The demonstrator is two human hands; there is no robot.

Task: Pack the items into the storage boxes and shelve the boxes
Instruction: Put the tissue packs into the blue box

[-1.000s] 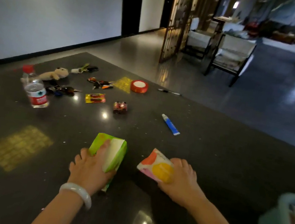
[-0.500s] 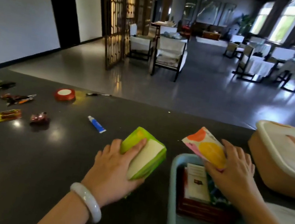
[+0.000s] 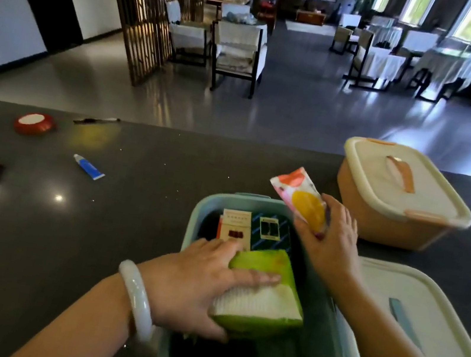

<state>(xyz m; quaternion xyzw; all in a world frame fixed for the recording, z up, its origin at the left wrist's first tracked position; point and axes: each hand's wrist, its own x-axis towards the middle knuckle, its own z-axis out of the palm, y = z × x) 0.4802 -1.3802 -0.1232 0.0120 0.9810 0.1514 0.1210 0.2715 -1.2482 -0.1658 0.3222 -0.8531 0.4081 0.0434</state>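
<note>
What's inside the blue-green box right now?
Inside the blue-green box lie a white-and-red packet and a dark striped packet. The left hand lowers a green tissue pack in, hiding what's under it.

The open storage box (image 3: 194,218) is pale teal. Inside it lie a white-and-red carton (image 3: 235,228) and a dark packet (image 3: 270,231) with blue diagonal stripes. Over that box, one tissue pack (image 3: 261,295) is lime green with white sheets showing — the other pack (image 3: 302,200) is pink-white with orange and yellow blobs. Beyond the box, a tan box (image 3: 376,220) wears a cream lid. Left of it on the black, glossy table (image 3: 32,231) lie a blue-and-white tube (image 3: 88,166) and a red tape roll (image 3: 34,123).
</note>
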